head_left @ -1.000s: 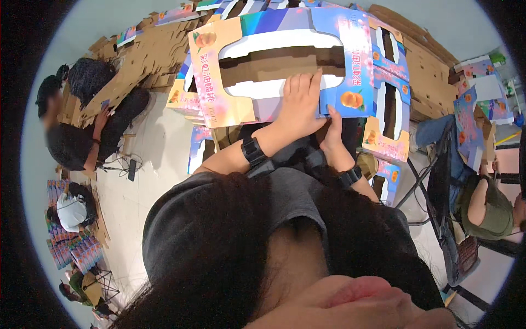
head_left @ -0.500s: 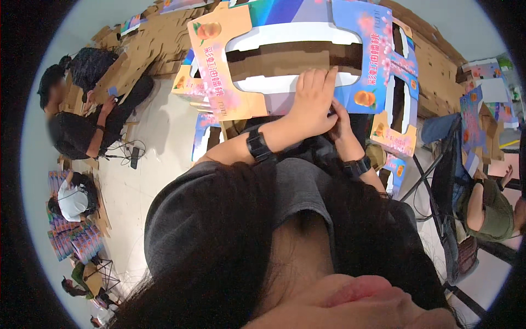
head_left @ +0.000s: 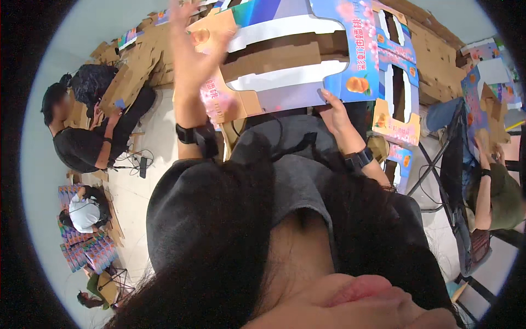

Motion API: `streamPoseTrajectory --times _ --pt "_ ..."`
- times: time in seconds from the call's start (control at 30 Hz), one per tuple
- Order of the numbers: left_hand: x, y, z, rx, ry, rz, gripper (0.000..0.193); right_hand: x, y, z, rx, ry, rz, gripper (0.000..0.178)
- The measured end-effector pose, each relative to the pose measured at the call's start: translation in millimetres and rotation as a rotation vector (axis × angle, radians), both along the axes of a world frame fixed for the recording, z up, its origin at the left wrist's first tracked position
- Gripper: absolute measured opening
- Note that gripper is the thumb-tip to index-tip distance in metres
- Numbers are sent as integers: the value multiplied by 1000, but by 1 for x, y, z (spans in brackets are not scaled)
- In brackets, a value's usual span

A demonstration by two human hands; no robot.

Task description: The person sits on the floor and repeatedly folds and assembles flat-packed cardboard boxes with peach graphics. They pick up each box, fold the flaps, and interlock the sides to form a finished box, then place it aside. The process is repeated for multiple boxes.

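The left hand [head_left: 201, 63], blurred, is spread over the nine-o'clock end of the nearest printed box [head_left: 285, 97], which extends from it toward three o'clock. From the right hand [head_left: 335, 116], I see the box at eleven o'clock; that thumb touches its near edge, but I can't tell whether the hidden fingers pinch. I count two black wristbands [head_left: 359, 159] and four co-workers [head_left: 79, 140]: three around eight to nine, one at three.

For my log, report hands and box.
Left hand: open, blurred, partly hiding box, contact unclear. Right hand: thumb at box's near edge. Box: wide cutout open.
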State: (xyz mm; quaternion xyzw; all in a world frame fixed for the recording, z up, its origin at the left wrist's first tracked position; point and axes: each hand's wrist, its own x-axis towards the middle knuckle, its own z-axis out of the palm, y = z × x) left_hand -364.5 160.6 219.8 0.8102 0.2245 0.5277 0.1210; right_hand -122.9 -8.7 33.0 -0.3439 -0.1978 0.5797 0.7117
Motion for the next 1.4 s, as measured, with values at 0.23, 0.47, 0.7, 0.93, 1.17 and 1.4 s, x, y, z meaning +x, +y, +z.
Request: streamPoseTrajectory --times 0.23,0.47,0.7,0.93,1.17,1.4 --pt "-85 86 -58 -1021 -444 18 81 1 -1 1 -17 26 16 40" --pt "-70 75 -110 -1313 -613 -295 48 4 0 -7 -31 -28 17 46" --pt "-31 41 -83 -1236 -844 -228 37 1 0 -9 -5 9 6 46" --pt "-2 15 -60 -1202 -765 -443 59 21 -1 7 62 73 -136 61" --pt "26 -5 -85 -1039 -398 -549 85 114 -27 72 93 -144 -583 69" --pt "35 -5 -114 -1082 -459 -1015 75 157 -42 96 391 -371 -739 78"
